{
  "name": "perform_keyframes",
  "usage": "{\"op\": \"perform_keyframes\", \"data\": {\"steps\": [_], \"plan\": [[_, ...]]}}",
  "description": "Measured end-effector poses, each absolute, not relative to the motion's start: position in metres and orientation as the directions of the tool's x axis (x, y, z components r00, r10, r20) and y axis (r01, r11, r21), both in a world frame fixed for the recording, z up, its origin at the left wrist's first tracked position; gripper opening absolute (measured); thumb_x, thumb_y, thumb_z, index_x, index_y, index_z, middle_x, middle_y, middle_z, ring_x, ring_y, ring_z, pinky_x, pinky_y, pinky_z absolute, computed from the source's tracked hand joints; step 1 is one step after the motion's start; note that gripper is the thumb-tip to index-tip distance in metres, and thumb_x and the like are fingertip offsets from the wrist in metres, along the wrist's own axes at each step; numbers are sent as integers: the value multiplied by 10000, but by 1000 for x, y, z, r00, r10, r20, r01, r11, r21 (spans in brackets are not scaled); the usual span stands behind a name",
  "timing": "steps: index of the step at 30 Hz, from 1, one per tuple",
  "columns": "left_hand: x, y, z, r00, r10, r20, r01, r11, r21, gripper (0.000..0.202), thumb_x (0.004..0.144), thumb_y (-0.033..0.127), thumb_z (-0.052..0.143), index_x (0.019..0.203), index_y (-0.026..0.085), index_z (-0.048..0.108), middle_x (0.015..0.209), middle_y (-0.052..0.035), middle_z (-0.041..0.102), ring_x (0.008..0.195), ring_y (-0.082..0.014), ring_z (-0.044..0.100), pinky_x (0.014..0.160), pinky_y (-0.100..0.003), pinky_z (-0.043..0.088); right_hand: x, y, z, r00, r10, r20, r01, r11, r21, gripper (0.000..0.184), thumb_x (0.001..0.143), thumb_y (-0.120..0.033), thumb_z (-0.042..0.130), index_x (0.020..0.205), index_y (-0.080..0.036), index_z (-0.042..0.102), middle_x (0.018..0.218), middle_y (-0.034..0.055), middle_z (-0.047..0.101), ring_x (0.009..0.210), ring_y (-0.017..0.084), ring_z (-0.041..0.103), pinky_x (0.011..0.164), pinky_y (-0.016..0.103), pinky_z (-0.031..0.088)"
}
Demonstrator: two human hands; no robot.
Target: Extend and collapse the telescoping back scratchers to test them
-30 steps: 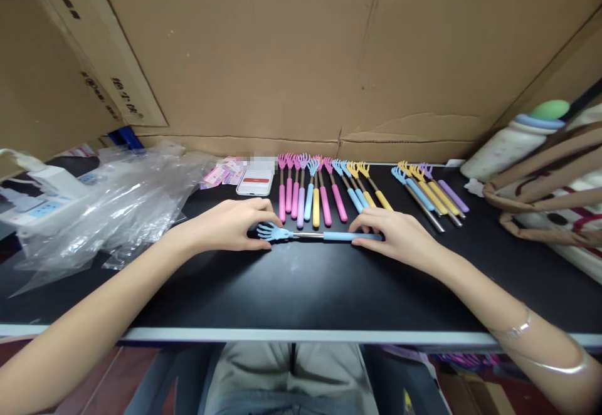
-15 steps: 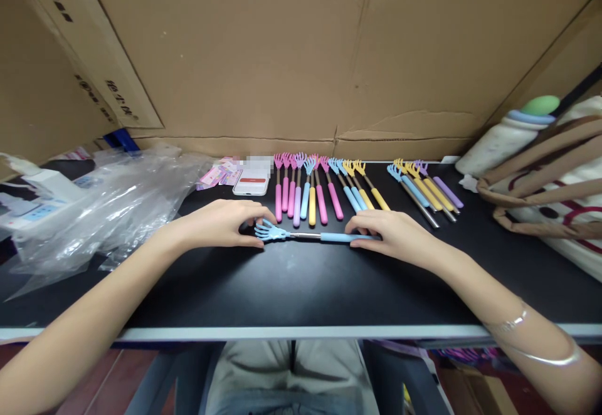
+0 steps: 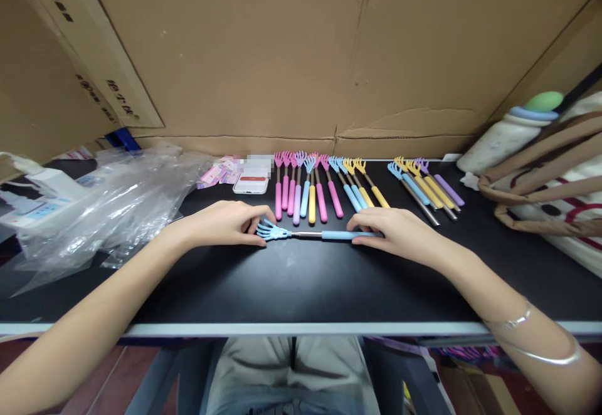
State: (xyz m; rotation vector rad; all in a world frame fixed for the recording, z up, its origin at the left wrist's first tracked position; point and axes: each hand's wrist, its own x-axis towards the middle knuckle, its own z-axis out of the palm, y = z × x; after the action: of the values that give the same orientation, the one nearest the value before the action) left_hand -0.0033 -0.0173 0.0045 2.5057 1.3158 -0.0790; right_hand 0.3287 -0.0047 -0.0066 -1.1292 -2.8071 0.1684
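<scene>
A blue back scratcher (image 3: pixel 310 234) with a claw head and metal shaft lies sideways on the black table (image 3: pixel 301 283). My left hand (image 3: pixel 226 224) pinches its claw end between thumb and fingers. My right hand (image 3: pixel 395 233) grips its blue handle end, fingers curled over it. Just behind lie a row of several pink, blue and yellow back scratchers (image 3: pixel 320 186) and a second group (image 3: pixel 426 183) in blue, yellow and purple.
Crumpled clear plastic bags (image 3: pixel 113 205) and a white power strip (image 3: pixel 37 205) sit at the left. A white phone (image 3: pixel 251 183) and pink cards (image 3: pixel 219 173) lie at the back. A bottle (image 3: pixel 508 136) and tote bag (image 3: pixel 555 195) stand right. Cardboard (image 3: pixel 301 51) walls the back.
Both hands keep hold of the blue scratcher's two ends; it has barely moved. The view has shifted slightly.
</scene>
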Motion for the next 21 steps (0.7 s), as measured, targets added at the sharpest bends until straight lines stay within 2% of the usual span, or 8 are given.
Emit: {"op": "perform_keyframes", "data": {"steps": [6,13,21], "plan": [[-4,-17,5,574,793,-205,811,-517,272,399,810,536,514,1110,274,525,742,43,605,658,-129,556,568,-211,329,331,-6,-5,-719,694,45,681,716,-157,217,877,-423,478,966,-258,588,918,21,638,782,158,581,636,240,372],[-6,-17,6,551,802,-230,829,-498,254,380,811,512,533,1120,293,510,756,54,609,687,-132,557,576,-211,327,336,-7,0,-672,740,16,734,669,-118,185,854,-404,513,949,-263,586,797,-11,612,651,127,540,579,227,333],[-9,-21,14,490,828,-272,871,-449,202,339,820,462,520,1099,268,519,769,46,625,689,-128,565,564,-205,319,343,-6,9,-624,774,-106,780,608,-151,166,837,-400,508,889,-260,581,672,-30,569,577,122,497,525,226,294]]}}
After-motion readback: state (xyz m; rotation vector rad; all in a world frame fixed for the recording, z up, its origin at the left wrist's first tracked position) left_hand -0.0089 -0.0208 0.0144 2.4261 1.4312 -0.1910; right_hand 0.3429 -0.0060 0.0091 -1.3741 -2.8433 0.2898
